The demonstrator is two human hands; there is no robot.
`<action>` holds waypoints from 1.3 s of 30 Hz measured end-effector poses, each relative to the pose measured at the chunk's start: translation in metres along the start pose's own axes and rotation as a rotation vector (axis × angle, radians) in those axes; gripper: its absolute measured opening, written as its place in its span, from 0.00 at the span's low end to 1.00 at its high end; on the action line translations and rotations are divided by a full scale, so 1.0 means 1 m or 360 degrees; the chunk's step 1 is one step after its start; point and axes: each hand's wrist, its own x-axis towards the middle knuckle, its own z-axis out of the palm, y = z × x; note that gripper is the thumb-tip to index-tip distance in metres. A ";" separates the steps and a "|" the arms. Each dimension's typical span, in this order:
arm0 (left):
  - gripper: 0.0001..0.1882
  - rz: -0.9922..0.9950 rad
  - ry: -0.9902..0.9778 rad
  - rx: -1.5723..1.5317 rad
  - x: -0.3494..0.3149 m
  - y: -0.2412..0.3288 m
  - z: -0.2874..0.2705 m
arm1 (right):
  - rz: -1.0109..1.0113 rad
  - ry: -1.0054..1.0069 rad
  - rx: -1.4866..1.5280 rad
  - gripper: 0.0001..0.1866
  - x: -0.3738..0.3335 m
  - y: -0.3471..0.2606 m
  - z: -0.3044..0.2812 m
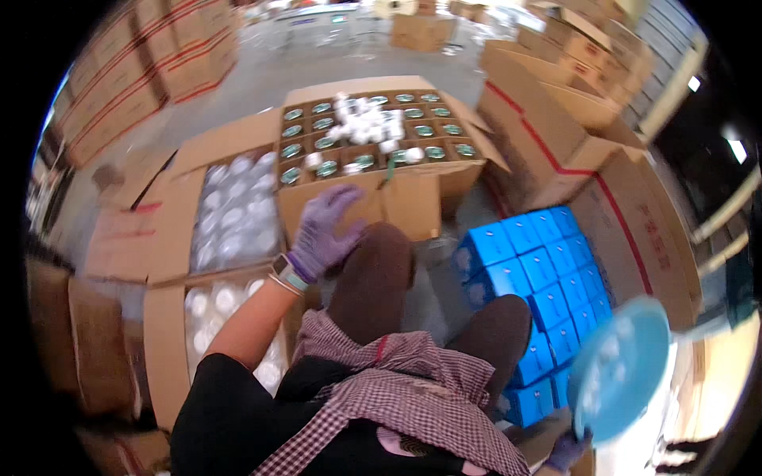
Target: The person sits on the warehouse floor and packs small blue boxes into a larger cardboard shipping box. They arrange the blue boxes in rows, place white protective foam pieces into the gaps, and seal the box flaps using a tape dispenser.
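My left hand [324,230], in a purple-grey knit glove, hovers with fingers apart by the front of a divided cardboard carton [414,208]. Nothing shows in it. Round green-and-silver tops [434,152] fill the carton's cells, and a heap of small white cap-like pieces [367,123] lies over them. At the lower right, my right hand [567,454], gloved in purple, grips the rim of a light blue plastic basin [660,337]. The basin is tilted, with a few blurred whitish pieces inside. Part of the right hand is hidden by the basin.
Stacked bright blue boxes [548,297] stand to my right, beside large open cartons [548,135]. On my left are a carton of plastic-covered white round items [234,210] and another open carton [165,341]. Taped cartons [190,47] are piled at the far left.
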 end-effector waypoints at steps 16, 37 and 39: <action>0.33 -0.1828 0.0178 0.0522 -0.209 -0.366 -0.078 | 0.0350 0.0355 -0.1227 0.33 0.042 0.089 0.013; 0.27 -0.2416 -0.0707 0.0863 -0.193 -0.621 0.048 | -0.0233 -0.0885 -0.1976 0.24 0.062 0.196 0.487; 0.28 -0.2445 -0.0869 0.0759 -0.203 -0.625 0.065 | -0.0124 -0.1187 -0.1963 0.23 0.036 0.222 0.542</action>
